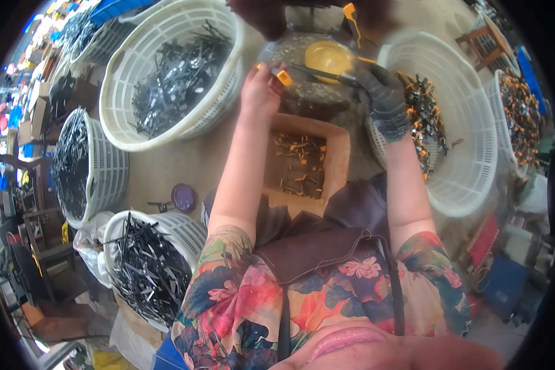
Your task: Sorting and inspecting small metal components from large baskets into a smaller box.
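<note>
My bare left hand is closed with its fingertips pinched on a small orange-yellow-ended piece. Another orange-yellow tip shows above those fingers. On my right hand is a dark grey glove. Its fingers are wrapped round a dark, thin rod that reaches left across the front of a yellow bowl. An orange-yellow tip also sticks out above the glove; what it belongs to is unclear. The bowl rests on a grey, spattered round surface. Nearer me, a cardboard box holds several dark pieces with orange ends.
White baskets of dark strips stand at left, one large basket nearest the bowl. Another large white basket at right holds orange-and-black pieces. A purple round dish lies on the floor. Across from me, a dark-clothed person is near an orange-headed piece.
</note>
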`<state>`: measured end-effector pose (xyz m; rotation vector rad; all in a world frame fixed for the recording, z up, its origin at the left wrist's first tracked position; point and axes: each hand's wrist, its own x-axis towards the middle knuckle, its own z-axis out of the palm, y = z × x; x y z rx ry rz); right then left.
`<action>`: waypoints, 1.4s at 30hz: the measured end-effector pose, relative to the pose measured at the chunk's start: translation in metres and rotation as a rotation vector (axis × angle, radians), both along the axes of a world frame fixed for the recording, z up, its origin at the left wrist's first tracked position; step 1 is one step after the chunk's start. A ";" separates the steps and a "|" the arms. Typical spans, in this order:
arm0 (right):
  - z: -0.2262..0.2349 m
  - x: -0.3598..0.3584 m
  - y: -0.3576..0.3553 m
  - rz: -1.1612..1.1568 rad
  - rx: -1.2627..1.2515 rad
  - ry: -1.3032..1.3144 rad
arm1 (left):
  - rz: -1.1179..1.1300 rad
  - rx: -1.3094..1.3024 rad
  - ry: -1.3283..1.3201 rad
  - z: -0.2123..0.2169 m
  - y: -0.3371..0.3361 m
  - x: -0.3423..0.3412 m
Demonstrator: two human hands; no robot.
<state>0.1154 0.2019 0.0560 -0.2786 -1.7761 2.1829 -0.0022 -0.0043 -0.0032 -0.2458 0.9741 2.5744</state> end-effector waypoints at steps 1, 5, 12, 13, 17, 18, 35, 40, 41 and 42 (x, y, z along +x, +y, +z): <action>0.002 0.001 -0.003 0.010 0.114 0.032 | 0.010 -0.004 -0.005 -0.001 -0.003 -0.003; 0.017 0.005 -0.016 0.081 0.134 -0.123 | -0.029 0.014 0.015 -0.004 -0.008 -0.007; 0.018 0.008 -0.025 0.091 0.242 -0.098 | 0.024 -0.064 0.069 0.002 -0.007 -0.001; 0.019 0.009 -0.025 0.104 0.289 -0.103 | 0.023 -0.085 0.091 0.003 -0.008 0.000; 0.024 0.015 -0.031 0.120 0.349 -0.095 | 0.032 -0.125 0.150 0.005 -0.007 0.007; 0.021 0.017 -0.033 0.120 0.349 -0.097 | 0.057 -0.159 0.150 0.004 -0.007 0.010; 0.013 0.009 -0.034 0.220 0.732 -0.011 | -0.098 -0.297 0.160 0.049 -0.060 0.063; -0.023 0.094 -0.040 0.718 0.560 -0.231 | -0.640 -0.743 0.208 0.045 -0.100 0.160; -0.059 0.117 -0.034 0.748 0.491 -0.317 | -0.709 -0.563 0.082 0.024 -0.103 0.186; -0.071 0.136 -0.037 0.720 0.223 -0.545 | -0.829 -0.544 0.053 0.032 -0.106 0.205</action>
